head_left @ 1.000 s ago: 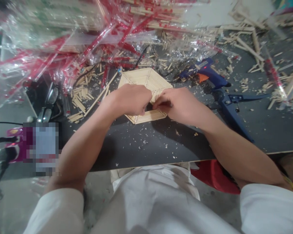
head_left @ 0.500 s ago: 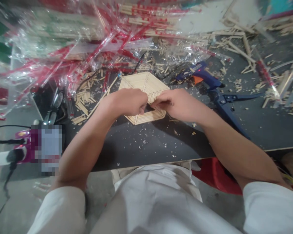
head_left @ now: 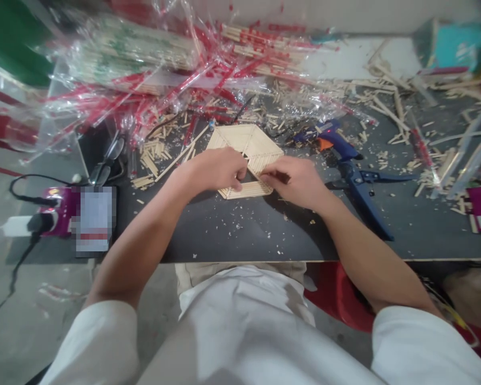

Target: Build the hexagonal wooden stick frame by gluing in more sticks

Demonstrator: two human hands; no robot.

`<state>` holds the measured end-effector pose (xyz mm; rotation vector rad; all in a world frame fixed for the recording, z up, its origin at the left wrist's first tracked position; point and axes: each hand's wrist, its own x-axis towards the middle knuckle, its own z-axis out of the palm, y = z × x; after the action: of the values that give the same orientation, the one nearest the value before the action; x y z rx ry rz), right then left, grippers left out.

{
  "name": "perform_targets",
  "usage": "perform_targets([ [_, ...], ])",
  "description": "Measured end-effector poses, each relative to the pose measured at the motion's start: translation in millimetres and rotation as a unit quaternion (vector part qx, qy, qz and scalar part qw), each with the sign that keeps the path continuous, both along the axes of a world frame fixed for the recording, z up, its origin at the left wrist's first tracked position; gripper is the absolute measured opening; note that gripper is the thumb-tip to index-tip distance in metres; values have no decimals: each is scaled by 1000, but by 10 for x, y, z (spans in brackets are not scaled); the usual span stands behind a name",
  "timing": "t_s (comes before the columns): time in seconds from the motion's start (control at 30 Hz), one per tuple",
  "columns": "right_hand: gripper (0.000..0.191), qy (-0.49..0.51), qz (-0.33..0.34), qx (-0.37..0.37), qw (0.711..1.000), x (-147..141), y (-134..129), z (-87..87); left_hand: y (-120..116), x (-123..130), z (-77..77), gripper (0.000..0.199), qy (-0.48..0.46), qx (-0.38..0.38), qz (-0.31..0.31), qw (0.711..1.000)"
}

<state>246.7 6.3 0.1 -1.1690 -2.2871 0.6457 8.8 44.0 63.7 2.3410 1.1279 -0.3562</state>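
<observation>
A flat hexagonal panel of thin wooden sticks (head_left: 242, 138) lies on the dark table, with a dark gap in its lower middle. My left hand (head_left: 225, 168) rests over the panel's left part, its fingers curled closed beside the gap; whatever they hold is hidden. Over the lower right edge, my right hand (head_left: 294, 179) has thumb and fingers pinched together at the sticks, and I cannot make out what is between them. To the right lie a blue glue gun (head_left: 331, 138) with an orange trigger and blue-handled cutters (head_left: 363, 195).
Cut stick pieces (head_left: 154, 156) litter the table (head_left: 232, 238). Clear and red plastic wrappers (head_left: 144, 88) with bundled sticks fill the back left. At left are glasses (head_left: 106, 160), a phone (head_left: 95, 219) and a purple power strip (head_left: 60, 211). A red seat (head_left: 340, 297) is below the edge.
My right hand has shifted slightly right, toward the panel's right edge, uncovering more of the gap. My left hand stays over the panel's left part. The whole view has shifted a little.
</observation>
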Motion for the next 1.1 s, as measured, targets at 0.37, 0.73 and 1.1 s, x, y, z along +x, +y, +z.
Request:
perform_targets([
  [0.37, 13, 37, 12, 25, 999, 34, 46, -80, -338, -234, -283, 14, -140, 38, 162, 976],
  [0.73, 18, 23, 26, 56, 998, 84, 5, -50, -422, -278, -253, 20, -126, 53, 95, 986],
  [1.1, 27, -115, -298, 119, 940, 683, 263, 8, -448, -176, -227, 53, -44, 116, 104, 987],
])
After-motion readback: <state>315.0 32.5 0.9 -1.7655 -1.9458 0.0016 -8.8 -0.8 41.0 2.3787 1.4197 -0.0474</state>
